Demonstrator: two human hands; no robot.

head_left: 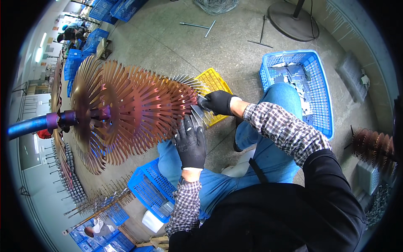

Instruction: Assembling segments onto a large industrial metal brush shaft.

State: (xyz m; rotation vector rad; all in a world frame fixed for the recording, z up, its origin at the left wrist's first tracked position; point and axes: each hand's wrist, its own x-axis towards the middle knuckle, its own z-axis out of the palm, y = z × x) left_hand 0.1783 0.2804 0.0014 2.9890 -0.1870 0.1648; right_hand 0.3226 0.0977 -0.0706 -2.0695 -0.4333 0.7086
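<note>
grey concrete floor point(163, 46) of a workshop, pale wall at right. at centre-left, above the floor: tiered spiny metal rack point(142, 101), bronze to purple-red, forked prongs fanned all round. long axis crosswise, from blue shaft point(31, 126) at far left to a narrower prong end at the hands, that end a little higher in the view. broadest tiers by the shaft.

rack directly left of the right hand point(219, 103), above and left of the left hand point(191, 145). both in black gloves. right: fingers curled round a small grey metal piece point(203, 102), right at the rack's end. left: fingers stretched out, against the lower prongs; cannot tell whether gripping. thin silver strips point(197, 115) between the hands; more silver strips fanned along the rack's upper edge.

beyond the hands, on the floor: yellow crate point(216, 80), partly hidden. to the right, blue basket point(327, 94) with flat grey plates point(296, 73) inside. another blue crate point(145, 185) beside the left knee. farther off: two t-shaped metal rods point(199, 27), round stand base point(291, 23), wire coil point(216, 5). second brown spiny rack point(371, 145) near the right rim. at far left, co-workers among stacked blue crates.
</note>
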